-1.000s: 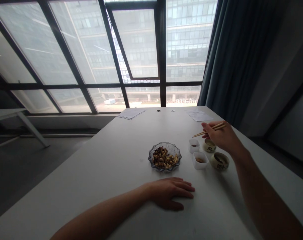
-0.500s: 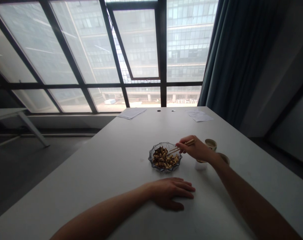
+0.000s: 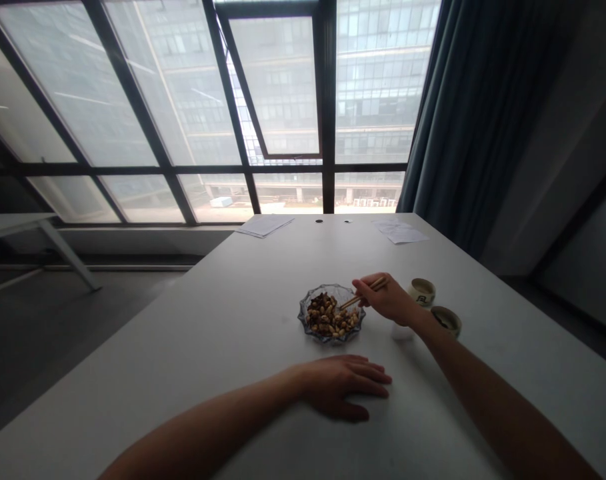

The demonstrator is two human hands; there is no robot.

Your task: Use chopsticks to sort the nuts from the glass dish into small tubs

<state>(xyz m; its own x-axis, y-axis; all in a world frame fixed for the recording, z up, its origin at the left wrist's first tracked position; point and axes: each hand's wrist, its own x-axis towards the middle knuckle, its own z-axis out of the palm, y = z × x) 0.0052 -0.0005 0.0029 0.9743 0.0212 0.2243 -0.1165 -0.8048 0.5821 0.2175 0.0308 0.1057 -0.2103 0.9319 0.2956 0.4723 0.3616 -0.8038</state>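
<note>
"So, what is being held?"

"Nothing by the left hand, laid open and flat on the white table. Chopsticks are pinched by the right hand, their tips over peanuts in a cut-glass dish."

"Risk?"

"A peanut could be dropped if the grip slackens; ceramic cups nearby could be knocked by a careless wrist."

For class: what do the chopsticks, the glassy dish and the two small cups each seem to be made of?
Chopsticks: probably bamboo or light wood, matt, going by the pale straw colour.
Dish: likely glass, glossy, as its cut rim lets light through.
Cups: probably glazed ceramic, from the soft sheen and dark painted mark.
</note>
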